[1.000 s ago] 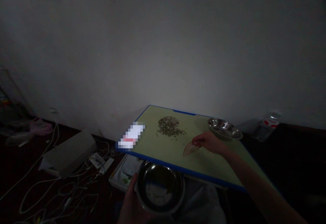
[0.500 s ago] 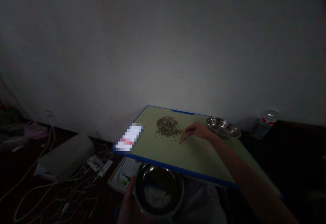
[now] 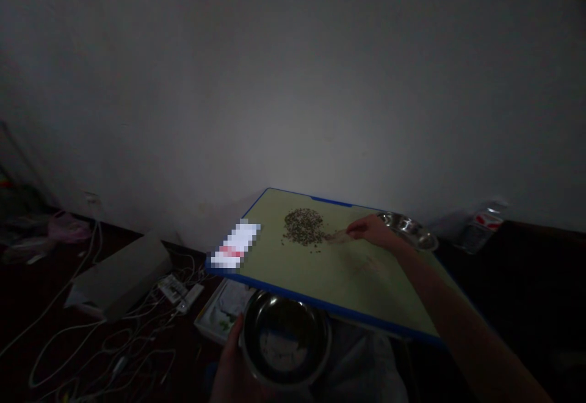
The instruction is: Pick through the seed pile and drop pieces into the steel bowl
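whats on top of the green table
A speckled pile, a steel bowl and a pixelated bright item. The right hand holds a translucent piece beside the pile. Anything behind the forearm is hidden.

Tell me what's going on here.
A person is working at a pale green tabletop with blue edging. Their right hand holds a thin, pale, see-through flat piece, its end at the right edge of a loose heap of small dark and pale bits. Their left hand holds a deep, round, shiny metal bowl below the table's near edge. A shallower shiny metal bowl sits on the tabletop, partly hidden behind the right hand.
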### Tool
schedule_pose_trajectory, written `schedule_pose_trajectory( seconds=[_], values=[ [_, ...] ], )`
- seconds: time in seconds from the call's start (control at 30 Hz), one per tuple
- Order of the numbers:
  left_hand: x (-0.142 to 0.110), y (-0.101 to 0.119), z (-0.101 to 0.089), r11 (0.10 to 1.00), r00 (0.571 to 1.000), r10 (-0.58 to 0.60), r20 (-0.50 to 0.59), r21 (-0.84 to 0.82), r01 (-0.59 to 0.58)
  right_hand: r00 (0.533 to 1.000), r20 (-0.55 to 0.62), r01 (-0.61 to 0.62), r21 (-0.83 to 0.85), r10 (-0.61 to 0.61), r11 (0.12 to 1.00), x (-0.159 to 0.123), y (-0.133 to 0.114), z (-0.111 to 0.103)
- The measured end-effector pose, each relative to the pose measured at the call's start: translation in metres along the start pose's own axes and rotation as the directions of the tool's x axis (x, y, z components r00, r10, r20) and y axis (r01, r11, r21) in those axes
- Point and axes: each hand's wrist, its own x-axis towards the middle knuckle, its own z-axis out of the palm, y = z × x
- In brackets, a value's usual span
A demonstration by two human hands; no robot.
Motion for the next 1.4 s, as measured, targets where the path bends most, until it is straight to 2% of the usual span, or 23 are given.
schedule_pose_trajectory(
  seconds=[0.07, 0.1, 0.13, 0.17, 0.23, 0.3, 0.43, 0.47, 0.57, 0.7, 0.83, 0.9, 1.03, 1.17, 1.3, 1.37, 1.4],
  values=[
    [-0.001, 0.002, 0.002, 0.999, 0.999, -0.037, 0.013, -0.033, 0.037, 0.997, -0.082, -0.018, -0.036, 0.015, 0.999, -0.023, -0.001, -0.002],
    [-0.001, 0.003, 0.002, 0.989, 0.989, -0.139, 0.059, -0.040, 0.141, 0.989, -0.139, -0.053, -0.051, 0.045, 0.997, -0.036, -0.003, 0.000],
    [-0.001, 0.003, 0.002, 0.984, 0.981, -0.167, 0.094, -0.048, 0.172, 0.976, -0.205, -0.093, -0.074, 0.076, 0.993, -0.049, -0.006, 0.004],
    [-0.001, 0.003, 0.001, 0.993, 0.989, -0.102, 0.103, -0.055, 0.108, 0.956, -0.270, -0.142, -0.095, 0.112, 0.985, -0.062, -0.009, 0.010],
    [-0.001, 0.002, 0.000, 0.988, 0.979, -0.138, 0.149, -0.051, 0.146, 0.931, -0.340, -0.187, -0.122, 0.136, 0.975, -0.085, -0.017, 0.025],
    [0.000, 0.001, -0.002, 0.985, 0.975, -0.153, 0.164, -0.051, 0.163, 0.917, -0.361, -0.233, -0.147, 0.167, 0.961, -0.101, -0.024, 0.040],
    [0.002, 0.003, -0.005, 0.985, 0.971, -0.131, 0.198, -0.087, 0.151, 0.877, -0.396, -0.370, -0.196, 0.272, 0.908, -0.114, -0.027, 0.052],
    [0.003, 0.004, -0.006, 0.974, 0.959, -0.183, 0.215, -0.094, 0.207, 0.860, -0.407, -0.411, -0.194, 0.308, 0.891, -0.115, -0.025, 0.051],
    [0.003, 0.009, -0.007, 0.951, 0.934, -0.240, 0.264, -0.130, 0.281, 0.815, -0.434, -0.490, -0.162, 0.383, 0.857, -0.117, -0.012, 0.043],
    [0.002, 0.009, -0.007, 0.954, 0.927, -0.213, 0.309, -0.139, 0.265, 0.789, -0.456, -0.511, -0.113, 0.412, 0.852, -0.118, 0.006, 0.031],
    [0.002, 0.005, -0.007, 0.974, 0.947, -0.163, 0.275, -0.109, 0.199, 0.777, -0.490, -0.457, -0.007, 0.396, 0.889, -0.113, 0.013, 0.028],
    [0.003, 0.006, -0.007, 0.969, 0.948, -0.179, 0.264, -0.120, 0.217, 0.774, -0.503, -0.420, 0.045, 0.384, 0.906, -0.103, 0.013, 0.030],
    [0.003, 0.009, -0.005, 0.950, 0.938, -0.226, 0.264, -0.153, 0.272, 0.811, -0.482, -0.304, 0.137, 0.331, 0.943, -0.067, 0.003, 0.040],
    [0.005, 0.010, -0.010, 0.955, 0.951, -0.224, 0.215, -0.146, 0.258, 0.853, -0.426, -0.216, 0.237, 0.301, 0.947, -0.025, -0.021, 0.057],
    [0.006, 0.009, -0.011, 0.966, 0.968, -0.209, 0.138, -0.126, 0.226, 0.892, -0.436, -0.063, 0.135, 0.116, 0.989, -0.005, -0.045, 0.080],
    [0.003, 0.009, -0.009, 0.979, 0.975, -0.166, 0.151, -0.095, 0.182, 0.885, -0.461, -0.040, 0.050, 0.059, 0.998, -0.005, -0.051, 0.089],
    [0.002, 0.008, -0.007, 0.975, 0.966, -0.192, 0.170, -0.078, 0.208, 0.879, -0.476, -0.044, 0.003, 0.040, 0.999, -0.007, -0.051, 0.093]
  ],
)
